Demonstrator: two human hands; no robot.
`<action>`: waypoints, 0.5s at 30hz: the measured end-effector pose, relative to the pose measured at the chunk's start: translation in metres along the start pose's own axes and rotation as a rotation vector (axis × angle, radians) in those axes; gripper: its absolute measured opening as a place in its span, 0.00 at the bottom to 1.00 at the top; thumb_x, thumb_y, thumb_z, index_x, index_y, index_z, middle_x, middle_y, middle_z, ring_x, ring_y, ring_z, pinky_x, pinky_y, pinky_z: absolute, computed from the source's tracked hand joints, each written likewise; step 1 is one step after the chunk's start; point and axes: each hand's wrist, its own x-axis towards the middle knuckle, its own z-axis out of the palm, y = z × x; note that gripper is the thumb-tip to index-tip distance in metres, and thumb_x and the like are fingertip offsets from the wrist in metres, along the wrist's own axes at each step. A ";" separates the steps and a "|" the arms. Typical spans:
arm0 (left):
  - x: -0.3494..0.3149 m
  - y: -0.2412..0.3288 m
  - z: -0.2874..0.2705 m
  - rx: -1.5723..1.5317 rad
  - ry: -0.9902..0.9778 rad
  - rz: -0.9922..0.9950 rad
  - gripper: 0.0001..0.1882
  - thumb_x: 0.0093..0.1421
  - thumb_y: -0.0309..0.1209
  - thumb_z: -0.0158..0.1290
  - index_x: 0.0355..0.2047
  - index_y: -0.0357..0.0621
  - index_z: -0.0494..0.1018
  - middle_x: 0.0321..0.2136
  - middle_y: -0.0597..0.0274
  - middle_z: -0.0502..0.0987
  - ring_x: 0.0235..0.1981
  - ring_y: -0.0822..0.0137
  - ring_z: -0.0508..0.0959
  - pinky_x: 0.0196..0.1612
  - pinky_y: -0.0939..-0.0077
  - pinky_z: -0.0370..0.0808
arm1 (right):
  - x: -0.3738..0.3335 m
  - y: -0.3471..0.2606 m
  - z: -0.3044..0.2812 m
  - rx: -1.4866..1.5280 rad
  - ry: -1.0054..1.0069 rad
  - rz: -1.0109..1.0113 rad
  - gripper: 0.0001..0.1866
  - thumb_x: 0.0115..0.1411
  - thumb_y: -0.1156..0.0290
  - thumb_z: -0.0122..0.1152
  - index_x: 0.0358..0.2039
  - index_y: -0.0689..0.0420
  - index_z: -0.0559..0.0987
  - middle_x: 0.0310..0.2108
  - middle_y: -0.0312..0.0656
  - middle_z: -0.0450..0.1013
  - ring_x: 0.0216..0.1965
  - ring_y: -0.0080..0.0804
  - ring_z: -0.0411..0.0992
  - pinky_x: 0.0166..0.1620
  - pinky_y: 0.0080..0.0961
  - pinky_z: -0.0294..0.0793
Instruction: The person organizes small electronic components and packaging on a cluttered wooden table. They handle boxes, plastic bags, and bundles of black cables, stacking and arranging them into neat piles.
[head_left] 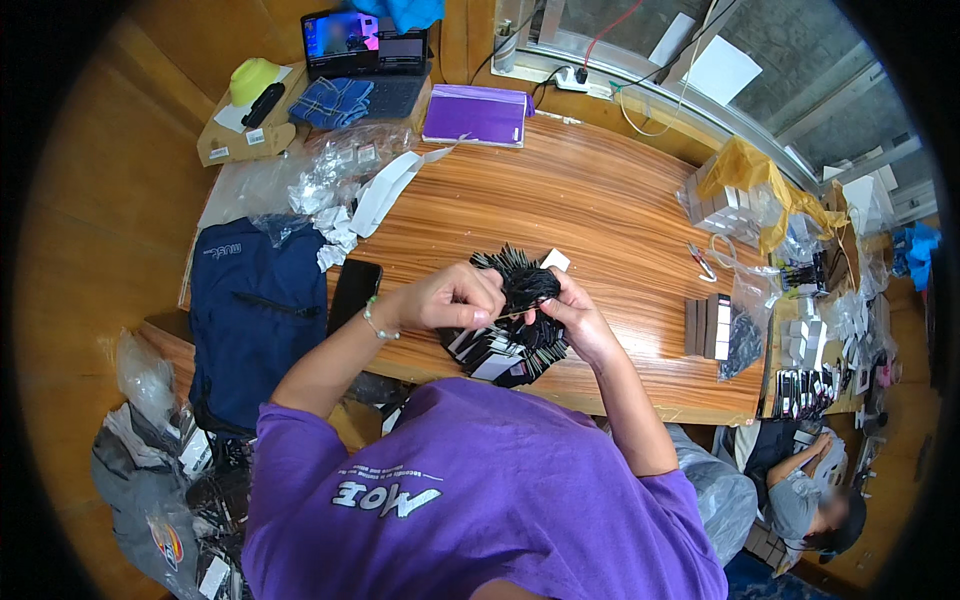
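Note:
A thick bundle of black cords (531, 287), with many black and white tags (500, 362) fanned out around it, is at the table's near edge. My right hand (580, 318) closes on its right side, thumb on top. My left hand (466, 298) is curled closed at the bundle's left. From its fingers a thin tan band (514, 315) runs across toward my right hand; it looks like a rubber band. A small white block or card (555, 260) shows just behind the bundle. My fingertips beneath the bundle are mostly hidden.
Left of the bundle lie a black phone (354, 290) and a navy bag (258, 320). Crumpled plastic and an open laptop (368, 60) stand farther back, near a purple folder (475, 116). At right are small boxes (708, 326) and pliers (701, 262). Another person (808, 508) sits at lower right.

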 end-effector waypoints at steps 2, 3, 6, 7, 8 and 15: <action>0.001 0.000 0.010 -0.115 0.072 0.093 0.21 0.53 0.36 0.46 0.07 0.41 0.56 0.09 0.66 0.62 0.13 0.69 0.60 0.30 0.70 0.60 | -0.001 0.001 -0.001 0.002 -0.012 0.005 0.11 0.59 0.73 0.47 0.42 0.59 0.67 0.25 0.35 0.70 0.34 0.23 0.69 0.43 0.18 0.66; -0.001 0.000 0.012 -0.151 0.114 0.081 0.21 0.53 0.34 0.46 0.07 0.40 0.56 0.08 0.64 0.60 0.12 0.69 0.59 0.23 0.71 0.59 | -0.001 0.000 0.000 -0.006 -0.028 -0.006 0.11 0.59 0.72 0.47 0.42 0.59 0.67 0.26 0.35 0.70 0.35 0.23 0.69 0.43 0.19 0.65; -0.007 -0.004 0.002 0.126 0.151 -0.003 0.20 0.52 0.32 0.46 0.08 0.37 0.55 0.08 0.61 0.59 0.12 0.67 0.58 0.18 0.72 0.56 | -0.004 -0.002 0.003 -0.038 -0.054 -0.026 0.11 0.59 0.72 0.48 0.42 0.59 0.67 0.28 0.36 0.70 0.37 0.24 0.68 0.45 0.20 0.64; -0.007 -0.006 0.001 0.221 0.151 -0.006 0.20 0.52 0.31 0.47 0.09 0.36 0.56 0.08 0.60 0.57 0.11 0.66 0.58 0.17 0.71 0.54 | -0.006 -0.001 0.002 -0.053 -0.049 -0.024 0.11 0.59 0.71 0.48 0.42 0.59 0.67 0.29 0.36 0.70 0.37 0.24 0.68 0.46 0.20 0.64; -0.006 -0.006 0.001 0.324 0.113 -0.047 0.19 0.52 0.30 0.47 0.09 0.35 0.56 0.09 0.60 0.57 0.11 0.66 0.58 0.17 0.70 0.55 | -0.007 -0.001 0.001 -0.068 -0.045 -0.022 0.12 0.58 0.71 0.48 0.42 0.59 0.67 0.30 0.36 0.70 0.38 0.24 0.68 0.46 0.21 0.64; -0.003 0.011 0.018 0.377 -0.111 -0.262 0.20 0.52 0.31 0.50 0.09 0.35 0.59 0.09 0.59 0.55 0.10 0.64 0.58 0.17 0.69 0.54 | -0.006 0.009 -0.001 0.109 -0.009 -0.096 0.13 0.57 0.72 0.49 0.42 0.60 0.67 0.35 0.39 0.70 0.39 0.28 0.68 0.47 0.24 0.64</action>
